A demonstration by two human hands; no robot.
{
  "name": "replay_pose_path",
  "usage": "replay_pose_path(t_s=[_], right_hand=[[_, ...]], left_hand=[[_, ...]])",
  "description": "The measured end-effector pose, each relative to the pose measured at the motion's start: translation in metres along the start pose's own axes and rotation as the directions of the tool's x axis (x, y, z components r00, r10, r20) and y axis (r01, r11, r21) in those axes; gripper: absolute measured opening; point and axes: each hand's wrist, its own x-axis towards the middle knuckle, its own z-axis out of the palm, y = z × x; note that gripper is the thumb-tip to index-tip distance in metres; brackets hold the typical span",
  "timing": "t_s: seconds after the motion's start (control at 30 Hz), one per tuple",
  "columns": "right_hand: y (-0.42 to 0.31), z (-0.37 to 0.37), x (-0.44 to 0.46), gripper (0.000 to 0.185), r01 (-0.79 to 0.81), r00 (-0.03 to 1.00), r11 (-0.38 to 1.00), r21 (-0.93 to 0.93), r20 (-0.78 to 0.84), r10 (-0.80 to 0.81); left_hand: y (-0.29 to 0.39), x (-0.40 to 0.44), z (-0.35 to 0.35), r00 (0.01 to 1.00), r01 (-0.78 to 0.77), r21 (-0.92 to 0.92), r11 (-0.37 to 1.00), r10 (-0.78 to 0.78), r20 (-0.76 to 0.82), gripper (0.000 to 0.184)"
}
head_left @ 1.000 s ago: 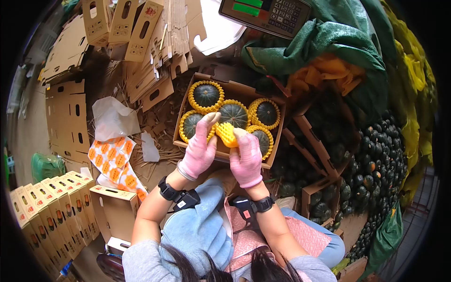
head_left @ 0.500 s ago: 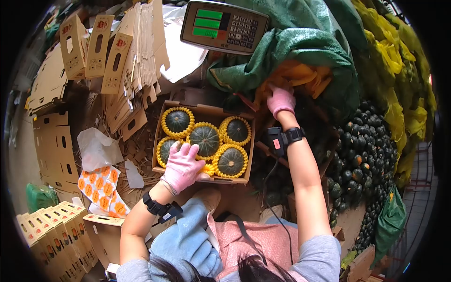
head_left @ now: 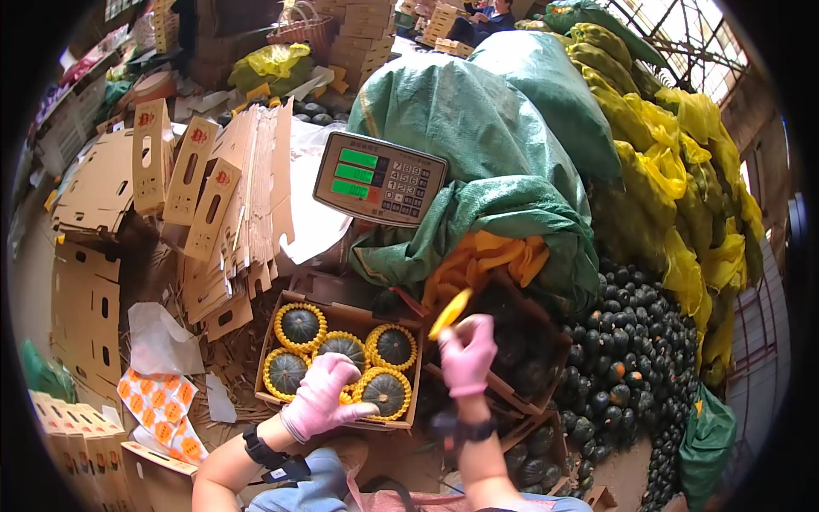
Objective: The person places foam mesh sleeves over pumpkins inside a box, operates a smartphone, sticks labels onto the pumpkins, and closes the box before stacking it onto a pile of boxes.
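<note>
Both my hands wear pink gloves. My left hand (head_left: 324, 399) is over the front of an open cardboard box (head_left: 418, 375), thumb stretched out to the side and fingers apart from it. Inside the box sit several dark green pumpkins (head_left: 384, 391), each ringed by a yellow foam net. To the right of the box, my right hand (head_left: 469, 354) is raised, pinching a yellow foam net (head_left: 450, 314) that looks narrow and flattened. Just beyond it, an orange heap of foam nets (head_left: 486, 258) fills the mouth of a green sack (head_left: 546, 218).
A scale display (head_left: 380, 179) stands behind the box. Flattened cartons (head_left: 243, 205) are stacked at left. Loose pumpkins (head_left: 636, 367) are piled at right, below yellow net sacks (head_left: 657, 196). Another person (head_left: 495, 19) is in the background.
My right hand has come out of the sack's mouth toward the box with a yellow foam net. My left hand's thumb now points outward. The view has tilted up.
</note>
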Motion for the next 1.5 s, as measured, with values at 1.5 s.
replay_pose_path(t_s=[1.5], right_hand=[[0.049, 0.129, -0.041, 0.042, 0.72, 0.694, 0.629, -0.293, 0.319, -0.645]], left_hand=[[-0.049, -0.025, 0.016, 0.958, 0.031, 0.016, 0.999, -0.025, -0.286, 0.065]])
